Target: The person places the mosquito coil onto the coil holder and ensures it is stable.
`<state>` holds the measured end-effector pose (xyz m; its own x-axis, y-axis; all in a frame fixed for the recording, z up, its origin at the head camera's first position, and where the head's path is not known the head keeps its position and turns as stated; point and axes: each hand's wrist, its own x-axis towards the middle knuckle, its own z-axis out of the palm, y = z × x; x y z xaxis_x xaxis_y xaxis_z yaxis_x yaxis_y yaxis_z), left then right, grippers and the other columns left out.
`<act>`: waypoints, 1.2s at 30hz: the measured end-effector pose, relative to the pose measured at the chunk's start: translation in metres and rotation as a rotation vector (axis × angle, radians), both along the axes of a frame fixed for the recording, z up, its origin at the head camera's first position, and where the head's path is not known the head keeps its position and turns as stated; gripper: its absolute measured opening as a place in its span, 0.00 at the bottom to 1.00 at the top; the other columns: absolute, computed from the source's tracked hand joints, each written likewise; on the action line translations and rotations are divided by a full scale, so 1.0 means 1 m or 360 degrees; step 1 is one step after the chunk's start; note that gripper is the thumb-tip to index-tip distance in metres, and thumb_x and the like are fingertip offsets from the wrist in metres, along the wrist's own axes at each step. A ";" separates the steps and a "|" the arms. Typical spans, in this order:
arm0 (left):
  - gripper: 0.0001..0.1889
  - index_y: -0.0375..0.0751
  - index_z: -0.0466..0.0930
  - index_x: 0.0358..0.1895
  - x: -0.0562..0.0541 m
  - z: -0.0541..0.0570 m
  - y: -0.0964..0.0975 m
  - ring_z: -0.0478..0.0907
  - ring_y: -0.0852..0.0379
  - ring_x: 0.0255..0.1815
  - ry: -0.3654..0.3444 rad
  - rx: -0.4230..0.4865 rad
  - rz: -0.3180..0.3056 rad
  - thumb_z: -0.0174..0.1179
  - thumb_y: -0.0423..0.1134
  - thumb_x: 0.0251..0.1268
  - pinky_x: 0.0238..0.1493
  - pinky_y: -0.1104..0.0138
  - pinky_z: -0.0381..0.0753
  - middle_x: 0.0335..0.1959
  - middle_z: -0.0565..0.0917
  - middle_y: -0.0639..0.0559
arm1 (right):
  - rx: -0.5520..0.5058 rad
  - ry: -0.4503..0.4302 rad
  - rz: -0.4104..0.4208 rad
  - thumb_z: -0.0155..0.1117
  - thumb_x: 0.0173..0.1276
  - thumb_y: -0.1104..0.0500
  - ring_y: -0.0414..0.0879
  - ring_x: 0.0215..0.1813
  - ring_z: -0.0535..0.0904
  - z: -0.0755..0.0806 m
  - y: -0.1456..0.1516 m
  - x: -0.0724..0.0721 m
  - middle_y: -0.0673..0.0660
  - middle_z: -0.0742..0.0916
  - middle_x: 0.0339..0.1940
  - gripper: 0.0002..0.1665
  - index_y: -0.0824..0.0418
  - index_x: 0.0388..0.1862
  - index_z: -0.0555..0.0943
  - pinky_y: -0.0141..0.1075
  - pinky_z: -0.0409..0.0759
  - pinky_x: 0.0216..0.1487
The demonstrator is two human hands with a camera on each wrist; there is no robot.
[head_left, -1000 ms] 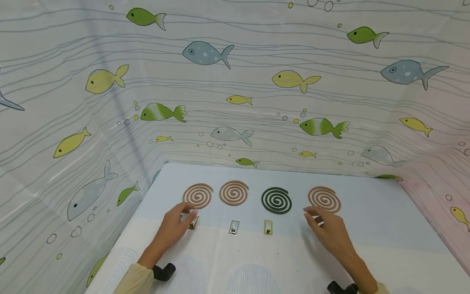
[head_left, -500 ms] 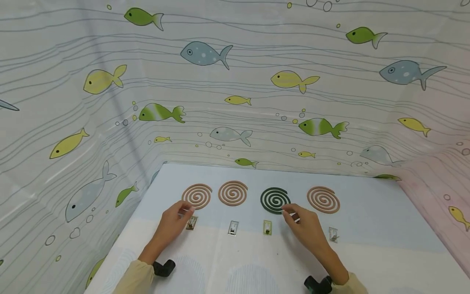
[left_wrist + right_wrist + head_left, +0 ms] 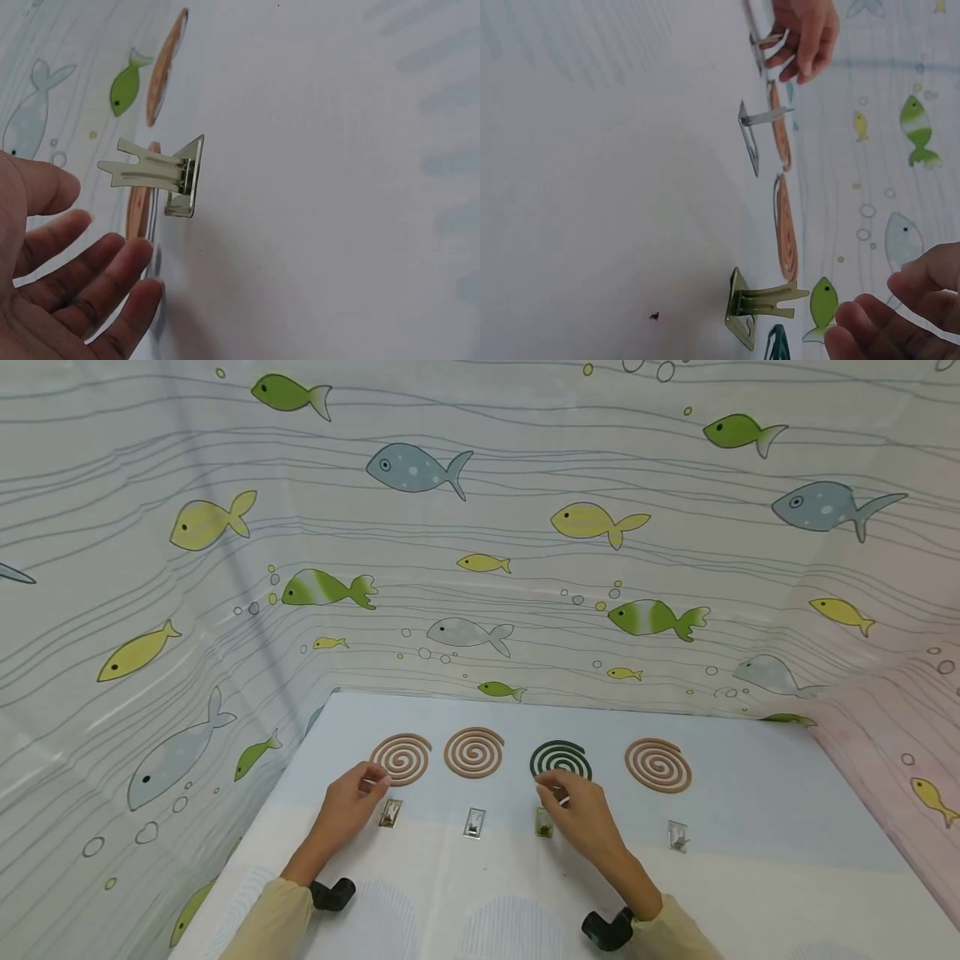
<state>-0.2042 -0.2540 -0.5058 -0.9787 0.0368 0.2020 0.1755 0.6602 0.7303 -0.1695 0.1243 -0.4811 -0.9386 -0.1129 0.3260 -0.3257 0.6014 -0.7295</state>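
My left hand (image 3: 347, 802) hovers by the leftmost metal mosquito-coil stand (image 3: 391, 813), in front of a brown mosquito coil (image 3: 401, 761). In the left wrist view, its fingers are loosely bent beside the stand's upright prongs (image 3: 146, 176), holding nothing. Over the yellowish stand (image 3: 543, 823) is my right hand (image 3: 585, 814), partly covering the front of the dark green coil (image 3: 561, 760). The right wrist view shows a gap between that hand's loosely bent fingers (image 3: 874, 326) and the stand's prongs (image 3: 769, 301). Neither hand visibly holds anything.
A second silver stand (image 3: 474, 822) lies between the hands, below another brown coil (image 3: 474, 752). Farther right are one more brown coil (image 3: 658, 766) and a silver stand (image 3: 678, 836). Fish-patterned sheeting (image 3: 525, 602) rises behind the white-and-pale-blue table (image 3: 765, 793).
My right hand has moved left, from the rightmost coil to above the yellowish stand, uncovering the rightmost stand. My left hand has shifted slightly left, exposing the leftmost stand more.
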 end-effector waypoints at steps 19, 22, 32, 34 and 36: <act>0.12 0.37 0.80 0.54 -0.015 0.006 -0.001 0.81 0.51 0.44 -0.0027 -0.0020 0.0028 0.62 0.39 0.75 0.43 0.58 0.79 0.50 0.82 0.43 | -0.0047 -0.0035 0.0142 0.68 0.73 0.60 0.41 0.36 0.83 -0.004 -0.042 -0.013 0.50 0.89 0.39 0.08 0.59 0.49 0.87 0.33 0.82 0.37; 0.12 0.36 0.80 0.54 -0.018 0.008 -0.001 0.81 0.50 0.44 -0.0036 -0.0018 0.0047 0.62 0.38 0.75 0.43 0.59 0.79 0.50 0.82 0.43 | -0.0067 -0.0031 0.0178 0.68 0.73 0.60 0.41 0.35 0.84 -0.004 -0.050 -0.016 0.50 0.89 0.39 0.09 0.60 0.49 0.87 0.33 0.82 0.37; 0.13 0.34 0.80 0.54 -0.027 0.008 -0.009 0.81 0.48 0.42 -0.0020 -0.0057 0.0117 0.63 0.38 0.74 0.38 0.63 0.80 0.49 0.83 0.39 | -0.0063 -0.0090 0.0278 0.67 0.73 0.58 0.41 0.35 0.83 -0.005 -0.077 -0.023 0.51 0.88 0.39 0.13 0.62 0.53 0.86 0.32 0.80 0.36; 0.13 0.34 0.80 0.55 -0.029 0.007 -0.011 0.81 0.49 0.41 -0.0036 -0.0063 0.0125 0.63 0.38 0.74 0.37 0.65 0.79 0.50 0.83 0.39 | -0.0082 -0.0117 0.0285 0.67 0.73 0.58 0.42 0.35 0.83 -0.004 -0.081 -0.024 0.51 0.89 0.38 0.12 0.62 0.52 0.86 0.32 0.80 0.36; 0.14 0.33 0.80 0.56 -0.030 0.005 -0.013 0.81 0.50 0.39 -0.0067 -0.0057 0.0136 0.62 0.38 0.75 0.35 0.66 0.79 0.51 0.82 0.38 | -0.0095 -0.0139 0.0306 0.67 0.73 0.58 0.41 0.34 0.83 -0.004 -0.086 -0.024 0.51 0.89 0.38 0.12 0.62 0.51 0.86 0.32 0.80 0.35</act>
<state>-0.2345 -0.2669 -0.5006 -0.9862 -0.0409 0.1607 0.0870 0.6974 0.7114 -0.1938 0.0384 -0.4855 -0.9267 -0.2754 0.2556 -0.3640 0.4891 -0.7926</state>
